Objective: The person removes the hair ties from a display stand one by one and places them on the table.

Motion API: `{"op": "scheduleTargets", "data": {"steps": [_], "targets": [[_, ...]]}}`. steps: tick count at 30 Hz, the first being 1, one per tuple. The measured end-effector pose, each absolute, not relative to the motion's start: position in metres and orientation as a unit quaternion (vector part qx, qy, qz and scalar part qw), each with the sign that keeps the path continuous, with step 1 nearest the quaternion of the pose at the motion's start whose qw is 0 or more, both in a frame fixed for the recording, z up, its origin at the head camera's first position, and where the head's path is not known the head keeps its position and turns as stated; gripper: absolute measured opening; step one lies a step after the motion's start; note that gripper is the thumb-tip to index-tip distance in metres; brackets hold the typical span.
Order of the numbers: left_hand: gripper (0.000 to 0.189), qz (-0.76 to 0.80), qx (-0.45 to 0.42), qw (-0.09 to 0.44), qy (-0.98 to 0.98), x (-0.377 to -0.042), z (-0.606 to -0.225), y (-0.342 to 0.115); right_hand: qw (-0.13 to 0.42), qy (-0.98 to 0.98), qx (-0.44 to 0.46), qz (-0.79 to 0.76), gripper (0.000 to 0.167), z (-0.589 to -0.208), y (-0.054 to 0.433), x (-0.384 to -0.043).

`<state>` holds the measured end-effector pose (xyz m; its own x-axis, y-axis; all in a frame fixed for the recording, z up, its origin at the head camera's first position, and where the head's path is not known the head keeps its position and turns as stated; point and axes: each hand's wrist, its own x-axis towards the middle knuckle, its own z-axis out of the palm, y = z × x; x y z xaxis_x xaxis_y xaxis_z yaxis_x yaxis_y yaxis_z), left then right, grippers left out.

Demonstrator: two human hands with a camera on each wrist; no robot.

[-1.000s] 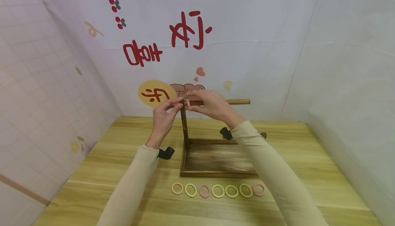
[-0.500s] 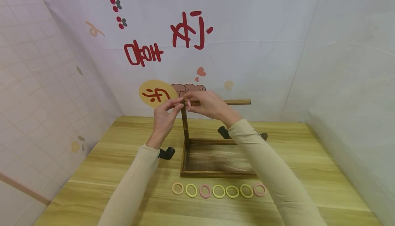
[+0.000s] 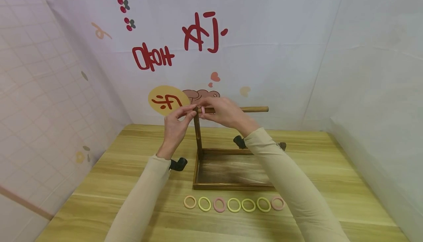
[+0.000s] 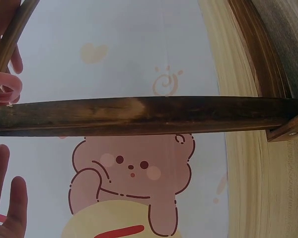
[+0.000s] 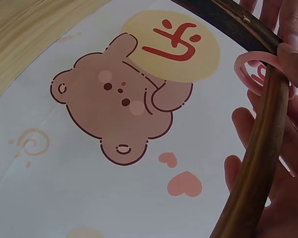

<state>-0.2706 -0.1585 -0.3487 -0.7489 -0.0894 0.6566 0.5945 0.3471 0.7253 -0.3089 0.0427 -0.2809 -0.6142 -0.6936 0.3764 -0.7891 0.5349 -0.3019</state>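
Observation:
A pink ring [image 3: 203, 110] encircles the horizontal rod [image 3: 254, 109] of a dark wooden stand, close to the top of its upright post [image 3: 198, 133]. My right hand [image 3: 228, 113] holds that ring between thumb and fingers, reaching over the rod from the right. At the post's top, my left hand [image 3: 174, 129] pinches the wood where rod and post meet. In the right wrist view the ring [image 5: 242, 69] hangs loosely about the rod [image 5: 265, 144], wider than the wood. The left wrist view shows the post [image 4: 179, 115] crossing in front, with the ring [image 4: 10, 84] at the left edge.
The stand's shallow tray base [image 3: 231, 187] sits on the wood-grain table [image 3: 109, 183]. In front of it lies a row of several rings: an orange one [image 3: 190, 202], yellow ones [image 3: 234, 205] and pink ones [image 3: 219, 205]. A printed white backdrop [image 3: 271, 51] rises behind.
My right hand has shifted slightly left, its fingers nearer the post, and the pink ring stands a little straighter on the rod. My left hand has stayed at the post's top.

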Motion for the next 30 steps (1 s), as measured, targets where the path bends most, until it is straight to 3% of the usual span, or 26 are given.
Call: {"op": "scheduleTargets", "data": {"steps": [30], "targets": [[0.026,-0.542,-0.164,0.301,-0.767,-0.271,-0.349,-0.159,0.153,-0.865,0.432,0.206,0.034,-0.281,0.061,-0.306]]}}
